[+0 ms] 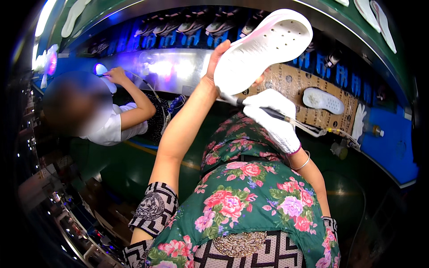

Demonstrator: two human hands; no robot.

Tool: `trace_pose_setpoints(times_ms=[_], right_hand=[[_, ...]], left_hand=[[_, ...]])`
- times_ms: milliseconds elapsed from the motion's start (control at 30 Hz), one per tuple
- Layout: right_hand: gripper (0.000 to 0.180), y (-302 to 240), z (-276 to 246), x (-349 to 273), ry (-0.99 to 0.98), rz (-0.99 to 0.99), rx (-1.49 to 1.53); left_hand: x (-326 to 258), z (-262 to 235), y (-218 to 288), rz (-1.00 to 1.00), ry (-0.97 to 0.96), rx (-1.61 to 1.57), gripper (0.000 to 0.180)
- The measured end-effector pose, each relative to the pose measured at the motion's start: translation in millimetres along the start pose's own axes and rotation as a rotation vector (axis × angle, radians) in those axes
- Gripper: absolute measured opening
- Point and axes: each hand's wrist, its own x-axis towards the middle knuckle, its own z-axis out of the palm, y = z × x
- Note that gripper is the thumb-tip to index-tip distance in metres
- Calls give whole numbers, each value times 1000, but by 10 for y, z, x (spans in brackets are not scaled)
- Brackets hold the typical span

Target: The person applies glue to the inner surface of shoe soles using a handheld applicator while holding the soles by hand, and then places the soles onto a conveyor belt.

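Note:
My bare left hand (217, 62) is closed round the narrower end of a white shoe sole (263, 49), held up in front of me with its perforated broad end pointing to the upper right. Some of those fingers are hidden behind it. A white knitted glove covers my right hand (273, 117), which grips a dark-handled brush (272, 112). Its pale tip lies close to the sole's lower edge; whether they touch I cannot tell. A thin tube runs from the handle toward the right. Beyond that hand, a second white sole (324, 101) lies on a cardboard sheet (308, 82).
At left a co-worker's hand (117, 75) works at another sole (107, 84). Several shoes (219, 23) line the rack behind the metal bench (178, 62). A loose white glove (359, 121) and a bottle (377, 130) are at right. More soles (382, 24) rest on the overhead shelf.

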Motion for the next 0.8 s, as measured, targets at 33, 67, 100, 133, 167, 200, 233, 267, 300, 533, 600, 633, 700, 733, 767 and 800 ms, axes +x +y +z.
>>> trace_pose_setpoints(times_ms=[33,67,100,133,167,200,233,267,300,533,600,633,700,733,767,800], right_hand=[[14,80,-14,-6,-27,-14,65],[13,98,-22,4,-63,-31,121],[12,35,-58,-21,-18,158,272],[15,51,-87,4,97,203,391],[15,37,-152,52,113,109,240],[16,25,-230,112,128,16,89],[17,48,-293,178,116,-205,-149],[17,8,-321,227,113,-219,-156],[18,-54,-347,274,159,-281,-249],[14,-55,-293,377,273,-485,-473],[13,-64,-327,256,55,-246,-22],[12,-53,-376,176,110,-166,115],[9,-28,-439,103,219,-110,445],[6,2,-520,75,284,-92,582],[7,41,-581,43,317,-111,620],[7,84,-621,14,352,-131,658]], left_hand=[[6,76,-46,33,56,-6,84],[-13,51,-73,55,1,37,82],[-58,-26,-72,62,-12,20,87],[-65,-59,-93,62,-28,-3,91],[-102,21,-129,114,10,54,89],[-145,9,-164,196,171,208,86],[-150,49,-234,245,249,186,84],[-188,71,-328,299,333,160,82],[-287,55,-377,230,238,40,79],[-392,68,-433,217,182,110,75],[-472,148,-307,255,159,191,79],[-496,250,-248,252,112,206,82],[-541,357,-73,256,-24,241,98],[-538,373,26,264,-32,250,98],[-544,418,140,228,-117,297,103],[-522,483,252,190,-202,345,107]])
